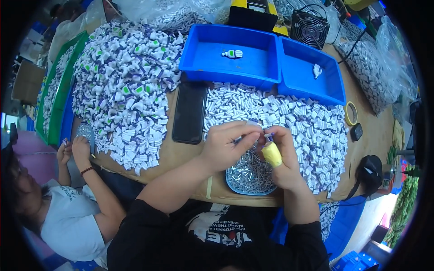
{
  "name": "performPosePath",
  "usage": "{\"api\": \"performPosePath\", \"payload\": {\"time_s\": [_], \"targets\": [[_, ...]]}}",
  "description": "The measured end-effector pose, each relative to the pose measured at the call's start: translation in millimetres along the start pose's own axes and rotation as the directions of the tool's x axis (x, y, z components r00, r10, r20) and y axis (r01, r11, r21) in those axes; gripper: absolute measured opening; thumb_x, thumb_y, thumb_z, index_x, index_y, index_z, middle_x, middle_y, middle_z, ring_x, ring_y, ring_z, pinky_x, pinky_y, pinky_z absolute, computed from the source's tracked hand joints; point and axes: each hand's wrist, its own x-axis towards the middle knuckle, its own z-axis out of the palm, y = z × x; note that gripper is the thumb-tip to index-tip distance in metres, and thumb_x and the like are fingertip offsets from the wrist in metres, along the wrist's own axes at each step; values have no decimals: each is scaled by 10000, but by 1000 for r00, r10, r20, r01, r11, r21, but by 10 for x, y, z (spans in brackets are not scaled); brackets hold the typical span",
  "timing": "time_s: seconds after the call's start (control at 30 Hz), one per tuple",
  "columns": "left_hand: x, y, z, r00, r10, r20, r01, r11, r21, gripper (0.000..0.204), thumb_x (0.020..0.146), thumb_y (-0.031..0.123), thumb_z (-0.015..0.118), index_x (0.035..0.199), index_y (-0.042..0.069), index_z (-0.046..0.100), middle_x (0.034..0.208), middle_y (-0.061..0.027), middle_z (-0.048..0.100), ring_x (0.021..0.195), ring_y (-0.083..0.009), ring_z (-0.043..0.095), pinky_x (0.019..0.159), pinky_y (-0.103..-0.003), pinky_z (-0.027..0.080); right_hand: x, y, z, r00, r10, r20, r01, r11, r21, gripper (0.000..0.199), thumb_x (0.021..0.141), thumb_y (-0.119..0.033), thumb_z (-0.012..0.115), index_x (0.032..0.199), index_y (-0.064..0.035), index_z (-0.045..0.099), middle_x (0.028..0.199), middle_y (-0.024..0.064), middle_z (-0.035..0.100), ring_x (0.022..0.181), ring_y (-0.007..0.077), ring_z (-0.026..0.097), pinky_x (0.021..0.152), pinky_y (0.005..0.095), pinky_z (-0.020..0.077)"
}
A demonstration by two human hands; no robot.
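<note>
One head-worn fisheye view looks steeply down (edges bending) from close above onto the cluttered brown wooden worktable (190, 156).

Glossy blue plastic trays (253, 74) sit on the matt wooden table (181, 158); shiny metal pins (251, 174) fill a dish beside white plastic parts (312, 131).

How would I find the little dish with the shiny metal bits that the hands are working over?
Start at the two big blue plastic trays at the table's far side, then come past the heap of small white plastic parts to the near edge. The round shallow dish of silvery metal pins sits under the left hand and right hand, the only metallic pile there.
</note>
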Motion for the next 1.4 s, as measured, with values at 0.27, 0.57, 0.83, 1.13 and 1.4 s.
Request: {"api": "performPosePath", "payload": {"time_s": [0.27,0.57,0.83,1.13,1.4], "targets": [[23,-55,-14,938,-347,28,284,715,-639,204,913,97,588,1081,-19,572,1052,-169,651,874,-202,668,711,-271,528,-41,-15,-49,997,79,0,-77,973,219,230,924,-48,448,1127,-98,353,1021,95,499,806,149,532,640,249,448],[3,-203,-18,956,-272,110,292,844,-449,151,842,-2,626,991,25,633,923,-59,613,887,-135,598,790,-261,482,-13,15,-3,979,203,-10,-192,941,279,402,889,-220,573,1218,-121,366,994,123,574,718,198,584,564,253,443],[-40,18,-101,986,24,168,4,987,-163,212,757,36,654,968,39,637,857,-109,609,773,-257,613,692,-338,489,-112,71,69,959,196,-207,-162,972,171,388,877,-148,505,1250,-96,411,946,75,563,719,169,547,589,245,437],[-79,-88,-45,997,44,63,-41,998,-50,139,785,76,656,874,19,566,816,-100,586,769,-282,583,693,-370,475,-64,80,3,979,121,-162,-141,983,-120,452,839,65,525,1262,-34,403,1141,127,496,972,218,545,849,315,474],[-36,-155,-32,952,305,5,-305,952,15,151,737,37,680,820,42,554,788,-76,582,764,-268,564,671,-369,462,-78,75,-63,980,129,-148,-151,978,-146,463,839,61,539,1272,-40,410,1136,123,503,966,211,548,830,299,476]]}}
